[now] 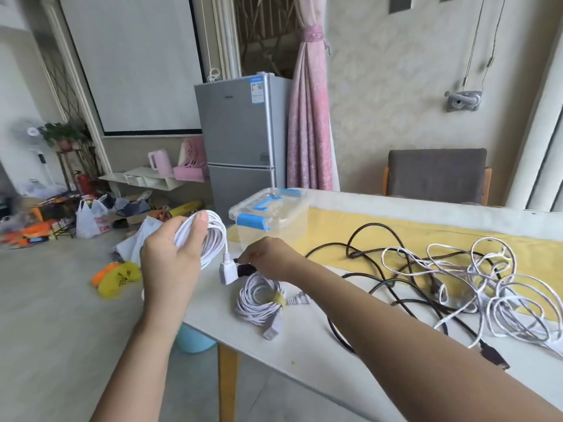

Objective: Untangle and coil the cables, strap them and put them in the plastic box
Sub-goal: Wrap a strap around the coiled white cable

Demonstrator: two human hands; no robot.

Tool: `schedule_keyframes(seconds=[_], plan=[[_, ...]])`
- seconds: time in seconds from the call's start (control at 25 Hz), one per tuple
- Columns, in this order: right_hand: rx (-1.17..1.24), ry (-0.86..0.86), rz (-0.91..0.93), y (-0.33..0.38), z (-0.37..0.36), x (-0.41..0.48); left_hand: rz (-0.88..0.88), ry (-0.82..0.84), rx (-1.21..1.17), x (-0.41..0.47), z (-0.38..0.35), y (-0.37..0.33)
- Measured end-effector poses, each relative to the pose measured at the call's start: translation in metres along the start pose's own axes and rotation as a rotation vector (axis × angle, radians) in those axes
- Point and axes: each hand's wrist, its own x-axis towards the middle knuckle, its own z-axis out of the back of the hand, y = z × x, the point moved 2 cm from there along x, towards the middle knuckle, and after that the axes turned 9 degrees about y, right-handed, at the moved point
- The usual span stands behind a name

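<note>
My left hand (170,254) grips a coiled white cable (213,239) held above the table's left corner, its white plug hanging down. My right hand (268,257) reaches over the table and pinches a small dark strap (245,269) next to that plug. A second white coil (262,300), bound with a yellowish strap, lies on the white table (304,360) below my right hand. The clear plastic box (271,220) with blue latches stands closed just behind my hands. To the right, a black cable (374,284) and white cables (502,287) lie tangled.
A yellow runner (426,236) crosses the table. A grey chair (437,175) stands behind it at the right. Left of the table, the floor holds bags, an orange and yellow item (117,278) and a blue bin (192,339). A grey fridge (243,141) is beyond.
</note>
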Motion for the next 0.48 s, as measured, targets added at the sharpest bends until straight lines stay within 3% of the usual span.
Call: schedule_keyframes(seconds=[0.24, 0.48], plan=[[-0.278, 0.088, -0.159, -0.01, -0.032, 0.041, 0.087, 0.019, 0.113, -0.008, 0.018, 0.017], [-0.115, -0.135, -0.18, -0.021, -0.041, 0.045, 0.105, 0.031, 0.146, -0.01, 0.02, 0.024]])
